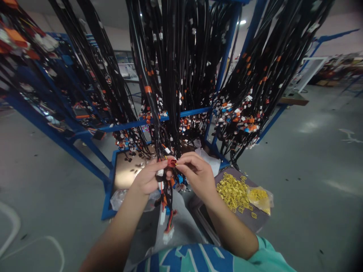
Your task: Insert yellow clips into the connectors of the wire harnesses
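Between my two hands is a small red connector (171, 163), one end of a black wire harness (153, 109) that hangs down from the rack. My left hand (149, 176) grips the connector from the left, thumb on top, with other wires and white plugs dangling below its fingers. The thumb and forefinger of my right hand (197, 174) are pinched at the connector's right side, on a tiny yellow piece that barely shows. Below hang orange, blue and white plugs (168, 235) over my lap.
A blue metal rack (195, 111) carries thick bundles of black harnesses (255, 71) with many coloured plugs. To my right, a pile of small yellow clips (234, 189) lies on a grey surface beside a plastic bag (261, 199) of more. A clear plastic bag (119, 199) lies at lower left.
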Tool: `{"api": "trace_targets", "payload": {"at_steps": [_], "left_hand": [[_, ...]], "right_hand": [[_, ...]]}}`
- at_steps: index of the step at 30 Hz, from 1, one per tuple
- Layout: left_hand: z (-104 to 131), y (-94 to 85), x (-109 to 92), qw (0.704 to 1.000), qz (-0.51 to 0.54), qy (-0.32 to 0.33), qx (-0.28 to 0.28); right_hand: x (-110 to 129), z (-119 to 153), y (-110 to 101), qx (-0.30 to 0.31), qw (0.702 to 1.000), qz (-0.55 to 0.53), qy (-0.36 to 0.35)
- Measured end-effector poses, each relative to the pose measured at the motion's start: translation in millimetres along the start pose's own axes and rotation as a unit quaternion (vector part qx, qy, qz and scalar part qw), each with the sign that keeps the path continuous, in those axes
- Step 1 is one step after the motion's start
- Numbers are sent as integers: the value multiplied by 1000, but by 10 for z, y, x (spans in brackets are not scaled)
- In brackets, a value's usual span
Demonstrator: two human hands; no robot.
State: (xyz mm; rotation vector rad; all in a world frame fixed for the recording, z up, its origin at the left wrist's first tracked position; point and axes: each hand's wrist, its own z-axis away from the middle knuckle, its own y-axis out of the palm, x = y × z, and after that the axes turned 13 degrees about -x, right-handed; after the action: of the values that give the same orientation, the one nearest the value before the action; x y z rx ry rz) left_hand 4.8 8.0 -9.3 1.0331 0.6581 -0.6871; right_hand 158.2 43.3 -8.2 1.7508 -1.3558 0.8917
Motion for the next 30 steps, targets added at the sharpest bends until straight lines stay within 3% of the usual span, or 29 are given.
{"api": "trace_targets", "payload": {"at_steps": [4,15,19,23,30], "left_hand": [[16,19,4,1000,5,0,-9],[56,13,3,998,-32,45,-11],[40,-31,15,996,-60,59,7],[32,-55,25,993,-79,78,26],[38,-52,24,987,-121,99,27]], "right_hand": [[-14,2,41,-5,1000,0,-2],[-37,24,53,28,996,-37,79],[-50,28,72,59,978,-112,166],[-80,-12,76,52,956,-159,242],[-141,-89,66,113,932,-193,285]]}}
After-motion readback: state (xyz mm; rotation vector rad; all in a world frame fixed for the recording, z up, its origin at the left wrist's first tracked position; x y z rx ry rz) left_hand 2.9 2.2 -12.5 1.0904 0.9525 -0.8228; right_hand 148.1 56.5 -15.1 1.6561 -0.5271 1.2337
